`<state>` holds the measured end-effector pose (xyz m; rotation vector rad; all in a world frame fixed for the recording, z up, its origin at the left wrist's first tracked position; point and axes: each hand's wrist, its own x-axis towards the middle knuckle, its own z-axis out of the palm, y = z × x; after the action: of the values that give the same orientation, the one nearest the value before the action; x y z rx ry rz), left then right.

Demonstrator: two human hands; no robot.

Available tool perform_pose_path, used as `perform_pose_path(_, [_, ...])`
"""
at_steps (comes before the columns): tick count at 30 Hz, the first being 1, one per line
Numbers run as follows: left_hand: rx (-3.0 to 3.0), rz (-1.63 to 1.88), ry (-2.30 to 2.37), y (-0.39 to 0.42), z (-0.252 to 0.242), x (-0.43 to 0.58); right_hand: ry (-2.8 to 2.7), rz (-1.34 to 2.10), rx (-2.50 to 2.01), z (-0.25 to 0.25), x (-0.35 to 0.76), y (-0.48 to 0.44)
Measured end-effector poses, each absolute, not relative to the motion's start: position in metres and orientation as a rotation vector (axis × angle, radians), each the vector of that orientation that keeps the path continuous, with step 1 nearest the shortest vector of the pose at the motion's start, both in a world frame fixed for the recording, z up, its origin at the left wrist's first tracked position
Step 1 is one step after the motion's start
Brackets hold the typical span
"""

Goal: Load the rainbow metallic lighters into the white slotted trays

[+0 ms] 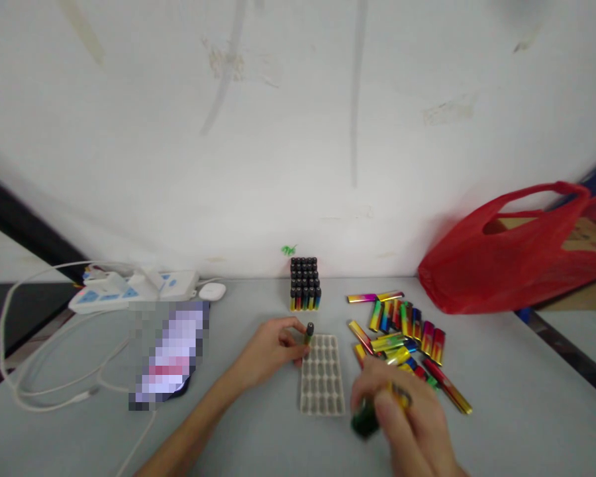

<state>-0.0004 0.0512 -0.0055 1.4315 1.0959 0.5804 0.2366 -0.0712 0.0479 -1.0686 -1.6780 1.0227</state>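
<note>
My left hand (273, 350) pinches a single battery (308, 332) upright at the top left corner of a pale empty tray (322, 374) with rows of small cells. My right hand (407, 424) is blurred by motion at the lower right of the tray, closed on a pack of colourful batteries (377, 411). A block of upright batteries (304, 283) stands by the wall behind the tray. Several rainbow-coloured battery packs (402, 338) lie scattered to the right of the tray.
A red plastic bag (506, 265) over a cardboard box sits at the back right. A white power strip (134, 288) with cables (40, 371) lies at the back left, a phone (171, 354) beside it. The white wall rises directly behind the grey table (248, 430).
</note>
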Motion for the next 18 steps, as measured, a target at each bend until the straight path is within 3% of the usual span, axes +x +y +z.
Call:
perform_pose_path(2, [1.442,0.579,1.092,0.051,-0.006,-0.001,-1.322,0.889,-1.25,0.057,0.245,-0.029])
perform_pose_path(6, [1.452,0.569,1.082,0.05,-0.004,-0.001,-0.979,1.199,-1.048,0.059,0.248,0.024])
perform_pose_path(12, [1.46,0.563,1.09,0.051,-0.002,0.0,-0.77,1.513,-0.979,0.039,0.25,0.021])
perform_pose_path(18, [1.444,0.564,1.101,0.051,-0.004,0.0,-0.786,1.527,-1.039,0.038,0.239,0.01])
